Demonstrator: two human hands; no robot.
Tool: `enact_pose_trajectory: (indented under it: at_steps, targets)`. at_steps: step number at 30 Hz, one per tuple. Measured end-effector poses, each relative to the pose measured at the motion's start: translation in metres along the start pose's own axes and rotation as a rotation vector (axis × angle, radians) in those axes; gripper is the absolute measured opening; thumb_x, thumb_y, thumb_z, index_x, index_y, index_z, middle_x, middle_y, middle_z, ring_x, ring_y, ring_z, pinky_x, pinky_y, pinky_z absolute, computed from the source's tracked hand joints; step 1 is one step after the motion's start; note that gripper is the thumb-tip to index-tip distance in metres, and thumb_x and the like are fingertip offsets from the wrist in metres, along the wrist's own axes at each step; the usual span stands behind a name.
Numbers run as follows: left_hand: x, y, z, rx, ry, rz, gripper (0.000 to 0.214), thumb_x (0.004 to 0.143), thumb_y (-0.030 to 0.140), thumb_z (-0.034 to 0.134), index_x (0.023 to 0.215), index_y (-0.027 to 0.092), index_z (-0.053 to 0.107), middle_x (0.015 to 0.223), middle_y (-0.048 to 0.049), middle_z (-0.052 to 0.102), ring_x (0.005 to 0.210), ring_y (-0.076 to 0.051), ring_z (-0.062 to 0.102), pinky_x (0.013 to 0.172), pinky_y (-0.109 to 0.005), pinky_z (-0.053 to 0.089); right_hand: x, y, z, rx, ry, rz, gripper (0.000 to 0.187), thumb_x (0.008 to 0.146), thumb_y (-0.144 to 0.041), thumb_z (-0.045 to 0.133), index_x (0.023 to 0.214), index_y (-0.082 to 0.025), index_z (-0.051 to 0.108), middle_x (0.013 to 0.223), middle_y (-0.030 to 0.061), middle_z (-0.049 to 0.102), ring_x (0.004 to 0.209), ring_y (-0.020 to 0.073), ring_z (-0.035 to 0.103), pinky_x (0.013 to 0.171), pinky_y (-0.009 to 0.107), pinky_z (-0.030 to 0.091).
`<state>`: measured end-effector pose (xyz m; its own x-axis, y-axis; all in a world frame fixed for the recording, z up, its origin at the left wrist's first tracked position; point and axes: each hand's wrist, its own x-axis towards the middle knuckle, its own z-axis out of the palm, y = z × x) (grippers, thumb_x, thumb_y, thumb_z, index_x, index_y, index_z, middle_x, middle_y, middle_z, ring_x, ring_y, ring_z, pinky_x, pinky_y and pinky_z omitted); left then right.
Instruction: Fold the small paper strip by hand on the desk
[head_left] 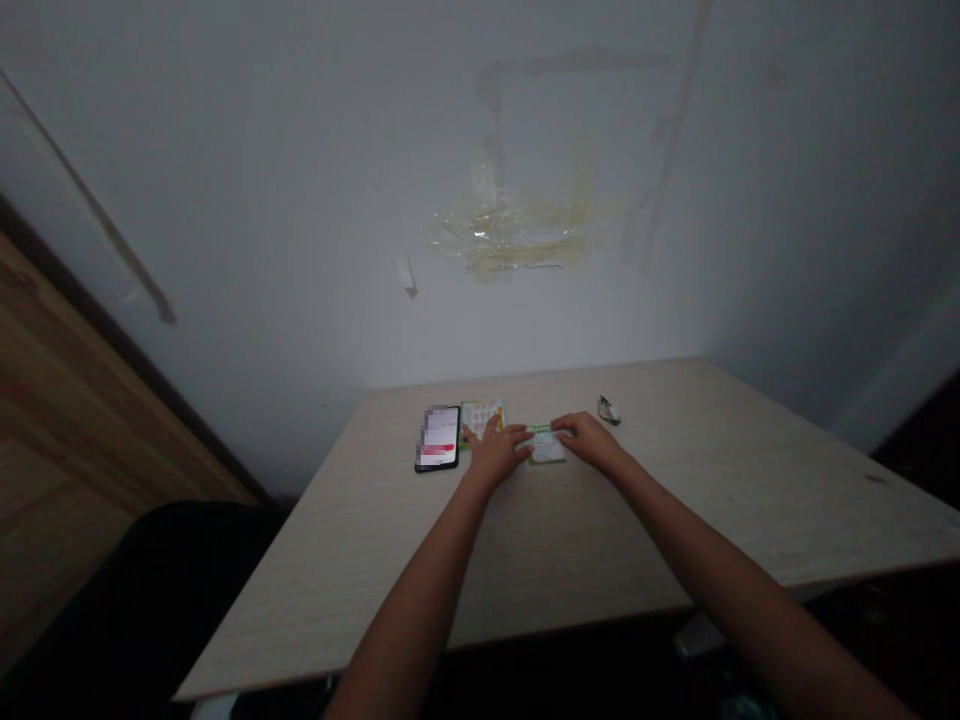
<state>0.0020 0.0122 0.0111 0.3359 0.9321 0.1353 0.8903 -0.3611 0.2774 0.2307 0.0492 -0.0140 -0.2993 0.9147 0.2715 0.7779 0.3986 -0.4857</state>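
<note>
Both of my hands rest on a small green-and-white paper packet [547, 450] lying flat on the pale wooden table [675, 520]. My left hand [496, 452] lies with fingers spread, pressing the packet's left end. My right hand [587, 436] has its fingers curled down onto the packet's right end. Just behind my left hand lies a second printed card or sheet [482, 413], partly covered by my fingers.
A black phone [438, 438] with a lit screen lies to the left of my left hand. A small crumpled scrap [609, 410] sits beyond my right hand. The wall [480, 200] behind the table carries old tape residue. A dark chair [112, 600] stands at the lower left.
</note>
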Motion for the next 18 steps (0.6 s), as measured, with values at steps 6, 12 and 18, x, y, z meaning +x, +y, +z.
enact_pose_trajectory:
  at_steps: [6,12,18]
  targets:
    - [-0.001,0.002,-0.002,0.016,-0.025,-0.013,0.039,0.092,0.052,0.046,0.13,0.048,0.055,0.146,0.0067,0.049,0.145,-0.037,0.018,0.101,-0.08,-0.01,-0.001,0.007,-0.001,0.074,-0.016,-0.085,0.035,0.081,-0.023,0.06,0.114,-0.018,0.071,0.118,0.0089,0.07,0.114,0.0226,0.062,0.105,0.037,0.041]
    - [0.0,-0.002,0.002,0.016,-0.005,0.001,0.038,0.092,0.053,0.045,0.129,0.049,0.055,0.146,0.0067,0.05,0.145,-0.036,0.018,0.102,-0.08,-0.009,-0.003,0.011,-0.003,0.13,-0.069,-0.122,0.042,0.078,-0.023,0.062,0.119,-0.016,0.068,0.125,0.0109,0.066,0.119,0.0246,0.059,0.108,0.041,0.039]
    - [0.0,-0.002,0.003,0.025,-0.005,-0.007,0.038,0.092,0.052,0.045,0.129,0.05,0.054,0.146,0.0071,0.05,0.145,-0.037,0.019,0.101,-0.08,-0.009,-0.005,0.015,-0.004,0.17,-0.098,-0.156,0.047,0.076,-0.021,0.064,0.122,-0.017,0.066,0.131,0.0118,0.062,0.124,0.0253,0.056,0.111,0.044,0.036]
